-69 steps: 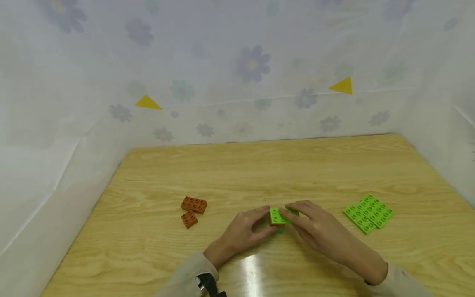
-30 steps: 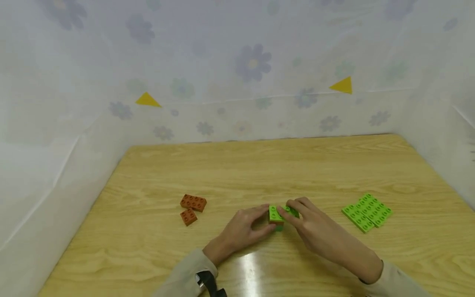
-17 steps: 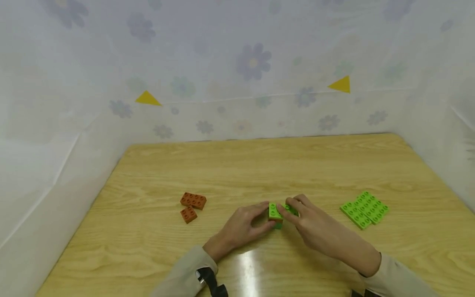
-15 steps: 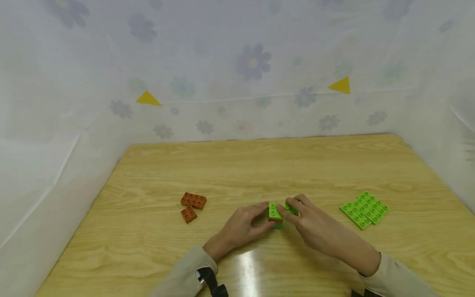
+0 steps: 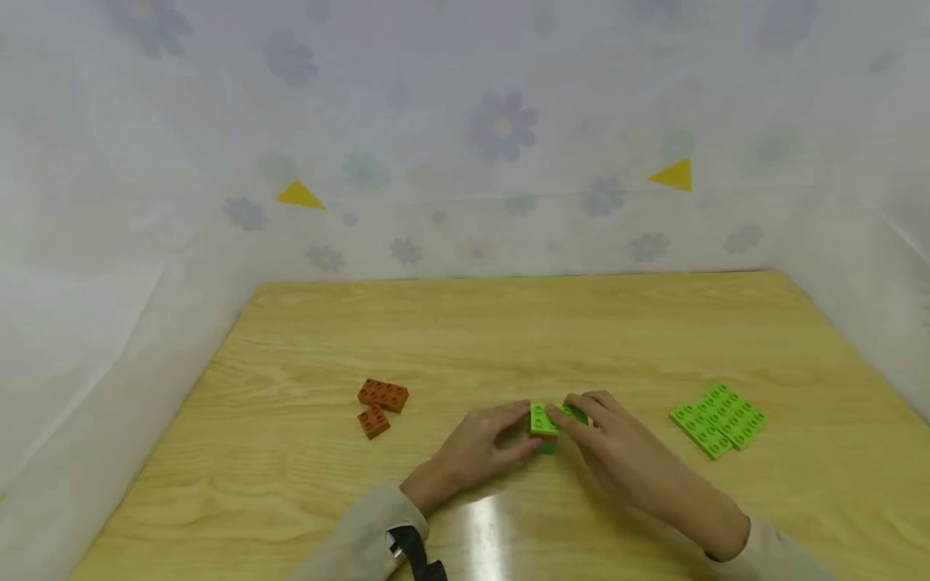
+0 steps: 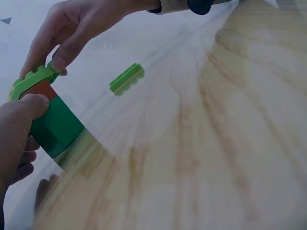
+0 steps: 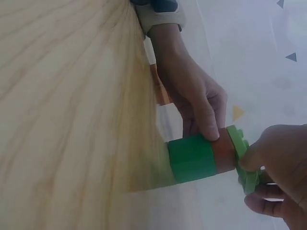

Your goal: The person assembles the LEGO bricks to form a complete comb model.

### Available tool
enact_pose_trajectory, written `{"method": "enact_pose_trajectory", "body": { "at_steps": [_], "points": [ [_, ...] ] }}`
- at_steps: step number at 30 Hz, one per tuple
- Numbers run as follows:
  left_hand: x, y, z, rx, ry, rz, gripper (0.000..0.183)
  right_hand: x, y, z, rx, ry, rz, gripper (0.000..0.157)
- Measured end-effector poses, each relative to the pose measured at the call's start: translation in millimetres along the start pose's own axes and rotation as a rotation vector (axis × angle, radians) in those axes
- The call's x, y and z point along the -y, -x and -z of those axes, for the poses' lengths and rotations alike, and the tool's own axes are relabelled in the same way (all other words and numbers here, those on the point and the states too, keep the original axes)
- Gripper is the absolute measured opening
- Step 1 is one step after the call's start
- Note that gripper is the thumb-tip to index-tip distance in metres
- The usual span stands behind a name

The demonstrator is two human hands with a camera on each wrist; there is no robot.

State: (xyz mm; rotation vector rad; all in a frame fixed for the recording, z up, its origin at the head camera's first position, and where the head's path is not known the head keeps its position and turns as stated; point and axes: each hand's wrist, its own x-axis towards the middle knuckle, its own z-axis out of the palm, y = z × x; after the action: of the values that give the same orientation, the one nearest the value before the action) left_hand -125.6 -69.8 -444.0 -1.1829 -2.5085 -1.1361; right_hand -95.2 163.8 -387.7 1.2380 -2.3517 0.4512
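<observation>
In the head view a small stack of toy building bricks stands on the wooden table. Its bottom is a dark green block (image 7: pixel 191 160), with a reddish-brown brick (image 7: pixel 223 151) above it and a light green studded plate (image 5: pixel 540 418) on top. My left hand (image 5: pixel 475 444) grips the stack from the left, its thumb across the reddish-brown brick in the left wrist view. From the right, my right hand (image 5: pixel 625 452) pinches the light green plate, thumb below and fingers above. That plate reaches past the stack on the right, where the right fingers partly hide it.
Left of the hands lie a longer reddish-brown brick (image 5: pixel 383 395) and a smaller square one (image 5: pixel 374 421), nearly touching. Two light green studded plates (image 5: pixel 730 413) lie side by side at the right. Flower-patterned white sheeting (image 5: pixel 450 145) surrounds the table (image 5: pixel 465 323).
Both hands and the stack stay in almost the same place. The right fingers have drawn in slightly on the light green plate since the first frame. The head view has shifted a little.
</observation>
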Motion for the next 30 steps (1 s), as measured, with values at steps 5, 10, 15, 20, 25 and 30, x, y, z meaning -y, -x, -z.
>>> {"method": "enact_pose_trajectory", "body": {
  "at_steps": [5, 10, 15, 20, 25, 30],
  "points": [
    [-3.0, 1.7, -4.7, -0.023, -0.010, -0.046, 0.048, -5.7, 13.3, -4.8, -0.088, -0.118, -0.006, 0.050],
    [-4.8, -1.2, -3.9, -0.036, -0.010, -0.046, 0.048, -9.5, 14.5, -4.0, -0.093, -0.130, 0.012, 0.049],
    [-7.1, -0.7, 2.5, 0.014, -0.035, -0.014, 0.052, -11.6, 15.9, -3.1, -0.089, -0.135, 0.009, 0.050],
    [-6.6, 11.5, 28.4, 0.078, -0.086, 0.083, 0.055, -13.6, 16.2, -2.6, -0.104, -0.171, 0.002, 0.050],
    [1.6, 42.1, 69.9, 0.023, -0.176, 0.111, 0.044, -11.8, 17.4, -2.5, -0.089, -0.193, 0.001, 0.050],
    [15.4, 68.4, 107.1, -0.138, -0.307, 0.072, 0.034, -10.2, 17.0, -0.9, -0.092, -0.178, 0.021, 0.048]
  ]
}}
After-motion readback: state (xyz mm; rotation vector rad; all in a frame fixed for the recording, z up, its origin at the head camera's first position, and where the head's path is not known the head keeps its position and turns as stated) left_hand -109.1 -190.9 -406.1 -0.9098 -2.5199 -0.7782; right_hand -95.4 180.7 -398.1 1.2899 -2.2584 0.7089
